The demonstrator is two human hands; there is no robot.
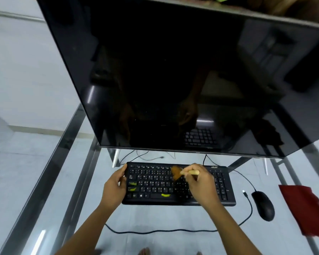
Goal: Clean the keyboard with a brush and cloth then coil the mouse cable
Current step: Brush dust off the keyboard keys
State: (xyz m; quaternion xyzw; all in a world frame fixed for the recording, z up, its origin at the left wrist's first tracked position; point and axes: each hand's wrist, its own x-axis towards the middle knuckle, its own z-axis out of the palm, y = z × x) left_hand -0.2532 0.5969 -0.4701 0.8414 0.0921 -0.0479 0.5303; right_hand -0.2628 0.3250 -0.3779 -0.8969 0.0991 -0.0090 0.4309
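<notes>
monitor (173, 70): glossy black | table (44, 181): glass, metal frame | cloth (306, 208): red fabric | keyboard (155, 181): matt plastic

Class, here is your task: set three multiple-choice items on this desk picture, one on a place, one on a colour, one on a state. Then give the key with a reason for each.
1. Where does the mouse lie, relative to the keyboard?
A. To its left
B. To its right
C. On top of it

2. What colour is the cloth?
A. White
B. Blue
C. Red

3. What is the right hand doing?
A. Holding the brush over the keys
B. Lying flat and empty
C. Gripping the mouse

Key:
1 B, the mouse sits on the glass table between keyboard and cloth.
2 C, the cloth at the table's right edge is dark red.
3 A, the hand pinches the brush handle, with the bristles at the upper key rows.
</notes>
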